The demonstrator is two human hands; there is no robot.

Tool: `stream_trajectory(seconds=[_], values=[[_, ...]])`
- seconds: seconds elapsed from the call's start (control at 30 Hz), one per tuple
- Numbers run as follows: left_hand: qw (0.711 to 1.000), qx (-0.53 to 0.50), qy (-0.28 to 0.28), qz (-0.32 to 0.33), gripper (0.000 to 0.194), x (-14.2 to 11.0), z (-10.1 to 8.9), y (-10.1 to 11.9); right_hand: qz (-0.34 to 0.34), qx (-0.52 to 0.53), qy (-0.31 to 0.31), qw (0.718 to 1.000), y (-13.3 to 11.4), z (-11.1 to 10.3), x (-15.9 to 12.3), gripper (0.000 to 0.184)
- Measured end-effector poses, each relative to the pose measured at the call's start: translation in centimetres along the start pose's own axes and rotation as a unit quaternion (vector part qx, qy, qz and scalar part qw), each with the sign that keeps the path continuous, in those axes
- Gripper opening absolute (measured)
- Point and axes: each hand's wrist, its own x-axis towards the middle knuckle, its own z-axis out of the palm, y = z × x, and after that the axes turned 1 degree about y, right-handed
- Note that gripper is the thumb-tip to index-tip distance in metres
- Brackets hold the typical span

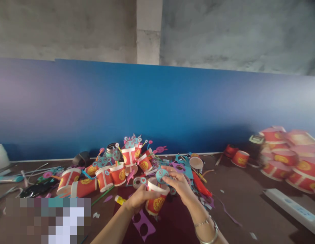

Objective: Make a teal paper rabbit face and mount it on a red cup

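Observation:
A red paper cup (157,203) with a yellow emblem and white rim is gripped in my left hand (138,198), thumb near the rim. My right hand (178,184) pinches a round light-blue paper face (161,175) with red markings, just above the cup's mouth. Whether the face is fixed to the cup cannot be made out. A small heart-marked disc (143,180) shows beside the cup's rim on the left. Below my left hand lies a purple paper sheet (144,225) with round cut-outs.
Several decorated red cups (115,174) crowd the table's back left. Stacked red cups (284,156) stand at far right, behind a white power strip (294,206). Red-handled scissors or a similar red tool (201,184) lies right of my hands, among paper scraps. A blue panel (157,108) rises behind.

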Motion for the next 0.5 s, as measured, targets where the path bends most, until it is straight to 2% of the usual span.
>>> stream_trajectory(seconds=[0.1,0.2,0.33,0.4,0.5], values=[[1.000,-0.013,0.012,0.008,0.063,0.20,-0.35,-0.18,0.000,0.014,0.003,1.000,-0.12,0.24,-0.06,0.022],[0.999,-0.031,0.022,0.019,0.062,0.47,-0.77,-0.35,0.016,0.056,0.006,0.998,-0.30,0.32,-0.09,0.032],[0.992,-0.081,0.071,0.065,0.068,0.76,-0.82,-0.37,0.037,0.108,0.041,0.993,-0.45,0.18,-0.15,0.044],[0.986,-0.105,0.097,0.089,0.071,0.81,-0.51,-0.23,0.040,0.123,0.007,0.992,-0.45,0.31,-0.31,0.046],[0.980,-0.116,0.118,0.108,0.070,0.80,0.09,0.06,0.051,0.133,-0.101,0.985,-0.14,0.99,-0.66,0.048]])
